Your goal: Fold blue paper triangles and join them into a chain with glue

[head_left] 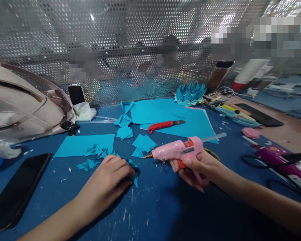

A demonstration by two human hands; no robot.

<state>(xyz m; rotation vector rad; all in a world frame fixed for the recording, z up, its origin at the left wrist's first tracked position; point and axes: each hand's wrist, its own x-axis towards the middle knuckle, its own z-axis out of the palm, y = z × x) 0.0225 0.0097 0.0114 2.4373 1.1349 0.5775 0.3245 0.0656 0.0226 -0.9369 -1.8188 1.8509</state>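
My right hand (pixel 203 165) is wrapped round a pink hot glue gun (pixel 170 150). Its nozzle points left, and a clear glue stick (pixel 214 136) sticks out of its back. My left hand (pixel 110 174) rests low over the table, fingers curled on a folded blue paper piece (pixel 135 179) that they partly hide. Just beyond that hand lie several small folded blue pieces (pixel 96 151) on and beside a flat blue sheet (pixel 72 145). Flat blue cut pieces (pixel 144 143) lie near the nozzle.
A red utility knife (pixel 163 126) lies on blue sheets (pixel 153 110). Behind stands a spiky blue paper ring (pixel 190 93). A black phone (pixel 17 190) and a pale bag (pixel 22 100) are left. Pliers (pixel 237 115) and a purple power strip (pixel 278 159) with cords are right. Perforated metal (pixel 130 43) borders the back.
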